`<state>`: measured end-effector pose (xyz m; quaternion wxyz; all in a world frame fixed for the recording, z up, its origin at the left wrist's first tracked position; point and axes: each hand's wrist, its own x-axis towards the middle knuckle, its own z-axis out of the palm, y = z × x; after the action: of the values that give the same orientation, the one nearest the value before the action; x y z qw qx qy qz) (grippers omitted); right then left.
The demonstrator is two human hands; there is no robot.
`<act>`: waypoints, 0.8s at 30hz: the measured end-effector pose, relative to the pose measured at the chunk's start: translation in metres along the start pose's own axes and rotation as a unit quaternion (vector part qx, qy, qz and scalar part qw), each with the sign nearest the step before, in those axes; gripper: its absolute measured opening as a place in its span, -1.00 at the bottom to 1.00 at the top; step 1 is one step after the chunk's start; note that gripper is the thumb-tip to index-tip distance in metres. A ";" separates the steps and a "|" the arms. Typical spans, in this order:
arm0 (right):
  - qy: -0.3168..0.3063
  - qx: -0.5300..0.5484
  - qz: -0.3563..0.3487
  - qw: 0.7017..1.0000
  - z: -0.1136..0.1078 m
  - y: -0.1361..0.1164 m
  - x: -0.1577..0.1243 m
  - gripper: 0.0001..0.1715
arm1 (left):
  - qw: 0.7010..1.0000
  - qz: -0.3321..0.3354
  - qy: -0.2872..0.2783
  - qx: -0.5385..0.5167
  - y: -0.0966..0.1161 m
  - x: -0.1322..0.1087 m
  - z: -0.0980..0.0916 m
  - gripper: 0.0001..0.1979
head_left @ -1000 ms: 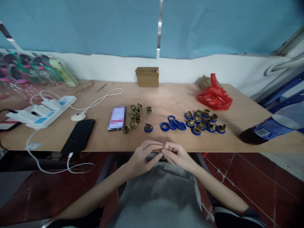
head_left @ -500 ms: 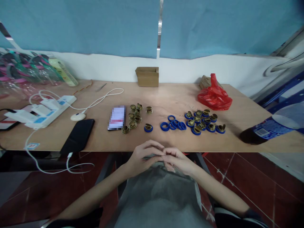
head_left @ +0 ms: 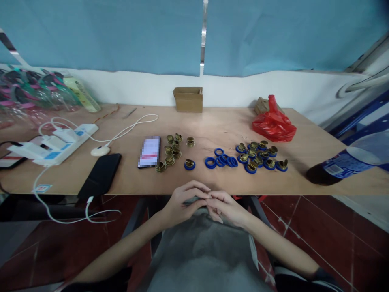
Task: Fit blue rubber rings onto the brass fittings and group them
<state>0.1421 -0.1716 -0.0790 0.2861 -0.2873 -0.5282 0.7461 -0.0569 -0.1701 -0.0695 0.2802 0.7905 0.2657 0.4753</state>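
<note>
My left hand [head_left: 185, 202] and my right hand [head_left: 226, 207] meet fingertip to fingertip just off the table's front edge, above my lap. Both are closed with bent, pinching fingers; anything between them is hidden. Beyond them, one brass-coloured metal piece with an upright flap sits in a blue ring [head_left: 190, 164]. To its right lies a group of loose blue rings [head_left: 210, 162]. Further right stand several brass pieces fitted with blue rings [head_left: 251, 167]. Several brass pieces without blue rings [head_left: 169, 160] are gathered on the left, with one brass piece [head_left: 190, 141] apart.
A lit phone [head_left: 149, 152] and a dark phone [head_left: 100, 174] on a cable lie left, near a power strip [head_left: 67, 146] and clear bottles [head_left: 33, 97]. A cardboard box [head_left: 188, 101] stands at the back. Rightward are a red plastic bag [head_left: 273, 123] and a cola bottle [head_left: 337, 166].
Both hands stay together in nearly the same place. The fingers of my right hand have shifted slightly, and the view has moved a little.
</note>
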 end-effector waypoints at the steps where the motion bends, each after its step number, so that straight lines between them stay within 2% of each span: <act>1: 0.002 -0.008 0.001 1.000 0.001 -0.001 0.000 -0.51 | 1.000 -0.006 -0.001 -0.001 -0.001 0.000 0.000 -0.90; 10: -0.001 -0.012 0.029 1.000 0.002 0.000 0.003 -0.43 | 0.998 -0.064 -0.014 -0.014 -0.005 0.000 0.000 -0.93; 24: -0.063 -0.006 0.084 0.994 0.001 -0.007 -0.001 -0.48 | 0.999 -0.028 -0.028 -0.005 -0.004 -0.001 -0.003 -0.86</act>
<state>0.1428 -0.1713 -0.0722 0.1866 -0.2846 -0.5241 0.7807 -0.0604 -0.1668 -0.0718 0.3049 0.7943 0.2776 0.4461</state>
